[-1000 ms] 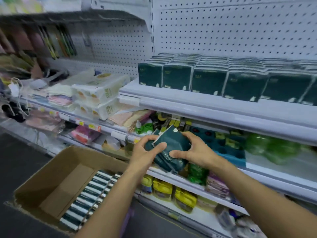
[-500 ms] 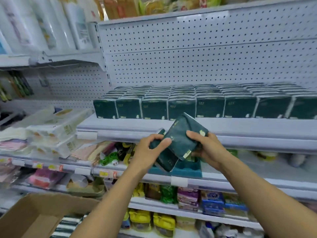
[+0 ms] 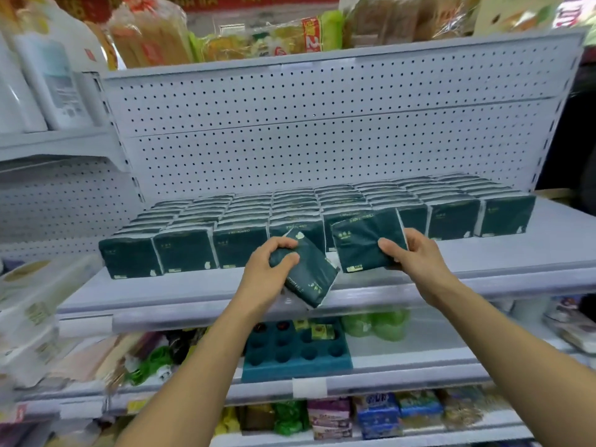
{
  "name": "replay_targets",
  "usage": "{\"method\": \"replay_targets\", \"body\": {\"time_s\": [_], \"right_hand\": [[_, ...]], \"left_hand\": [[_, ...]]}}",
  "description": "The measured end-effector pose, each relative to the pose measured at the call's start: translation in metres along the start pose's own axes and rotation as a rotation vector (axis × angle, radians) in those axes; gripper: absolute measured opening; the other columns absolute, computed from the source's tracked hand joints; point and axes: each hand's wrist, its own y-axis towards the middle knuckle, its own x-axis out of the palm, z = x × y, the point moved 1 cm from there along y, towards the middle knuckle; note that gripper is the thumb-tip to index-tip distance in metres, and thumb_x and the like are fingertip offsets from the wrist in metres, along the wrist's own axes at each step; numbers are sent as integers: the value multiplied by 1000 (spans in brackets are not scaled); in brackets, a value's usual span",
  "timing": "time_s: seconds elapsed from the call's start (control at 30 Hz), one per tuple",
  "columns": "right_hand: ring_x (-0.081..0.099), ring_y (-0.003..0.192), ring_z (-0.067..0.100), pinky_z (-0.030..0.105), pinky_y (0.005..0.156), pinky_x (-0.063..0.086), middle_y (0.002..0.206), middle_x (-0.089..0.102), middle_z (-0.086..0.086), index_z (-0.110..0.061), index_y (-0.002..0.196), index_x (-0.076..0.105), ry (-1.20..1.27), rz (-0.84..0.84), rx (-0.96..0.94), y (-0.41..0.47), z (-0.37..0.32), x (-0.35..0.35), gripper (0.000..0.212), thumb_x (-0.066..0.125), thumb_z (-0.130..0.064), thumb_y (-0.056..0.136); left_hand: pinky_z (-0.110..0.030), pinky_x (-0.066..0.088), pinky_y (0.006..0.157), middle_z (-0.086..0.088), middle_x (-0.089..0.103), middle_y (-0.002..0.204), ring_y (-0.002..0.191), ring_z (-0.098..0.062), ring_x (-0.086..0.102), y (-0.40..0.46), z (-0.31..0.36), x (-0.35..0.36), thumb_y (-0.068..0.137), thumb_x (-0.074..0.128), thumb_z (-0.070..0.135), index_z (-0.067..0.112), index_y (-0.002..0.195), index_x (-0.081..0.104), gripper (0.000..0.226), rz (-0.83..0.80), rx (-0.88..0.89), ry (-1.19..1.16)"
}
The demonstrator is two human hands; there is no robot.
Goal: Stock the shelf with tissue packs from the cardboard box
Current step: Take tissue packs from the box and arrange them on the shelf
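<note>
Rows of dark green tissue packs (image 3: pixel 187 250) stand upright on the grey shelf (image 3: pixel 180 291), several deep back to the pegboard. My left hand (image 3: pixel 267 269) grips one dark green tissue pack (image 3: pixel 309 279), tilted, above the shelf's front edge. My right hand (image 3: pixel 416 256) holds a second tissue pack (image 3: pixel 361 243) nearly upright in front of the front row, right of centre. The cardboard box is out of view.
A white pegboard back panel (image 3: pixel 290 140) rises behind the packs. White bottles (image 3: pixel 54 75) stand on the upper left shelf. Below are a teal tray with round holes (image 3: pixel 296 353), green wrapped items (image 3: pixel 374 324) and white paper packs (image 3: pixel 29 311) at left.
Both hands rose from the box's height to the shelf. The packs held together have been split, one in each hand, and the right one now sits against the front row.
</note>
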Motion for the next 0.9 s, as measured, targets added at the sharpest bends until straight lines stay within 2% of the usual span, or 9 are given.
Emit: {"method": "replay_targets", "body": {"time_s": [0.07,0.17,0.33,0.4,0.5,0.67,0.8,0.83,0.9], "right_hand": [[66,95,29,42,83,57,103,66,17,-7,105,56,-88,59,20,10,7,-3,29,74,-18,85],[62,94,22,39,87,53,103,62,10,-12,108,48,-186,123,38,25,14,0,39,77,-21,82],[59,68,12,28,62,44,87,57,5,-8,99,48,-396,119,-4,43,13,16,34,75,-25,85],[52,65,7,27,59,39,82,54,2,-9,97,50,-475,123,-6,49,14,20,31,74,-27,86],[59,77,18,34,68,45,91,62,6,-12,100,55,-509,120,16,60,20,22,32,75,-31,84],[56,93,22,35,80,43,111,56,8,-11,127,41,-464,137,88,59,24,21,56,73,-29,86],[52,89,19,35,74,44,106,52,3,-17,125,43,-492,378,-254,37,5,22,39,62,-21,91],[51,87,17,31,74,45,103,53,0,-21,121,47,-444,347,-354,30,-4,23,34,62,-23,91],[52,94,7,18,81,42,103,55,-9,-29,119,54,-390,102,-447,18,-22,28,36,70,-32,87]], "left_hand": [[-49,57,77,3,65,103,88,-20,64,6,-6,0,97,58,14,30,99,65,18,3,-50,-75],[-52,59,80,2,64,107,90,-20,67,14,-9,0,97,59,11,35,108,64,27,-31,-92,-182],[-46,57,89,-1,61,112,99,-22,67,29,-19,-2,91,69,15,36,135,43,55,-55,-162,-252],[-50,56,91,-4,61,117,103,-24,66,35,-24,-3,87,75,21,33,133,44,56,-48,-195,-238],[-49,56,90,-4,65,116,103,-25,67,40,-28,-5,83,78,24,29,123,50,50,-53,-209,-236],[-40,56,80,-2,74,99,88,-20,71,45,-25,-1,83,79,20,17,114,54,40,-38,-185,-290],[-27,57,67,0,77,92,83,-15,74,47,-14,8,83,78,20,10,111,59,36,-40,-163,-339],[-24,56,66,-1,77,94,85,-16,74,46,-10,11,83,78,19,9,111,61,35,-60,-150,-347],[-25,57,69,-2,77,96,88,-19,74,45,-1,19,82,78,19,11,110,67,31,-110,-110,-325]]}}
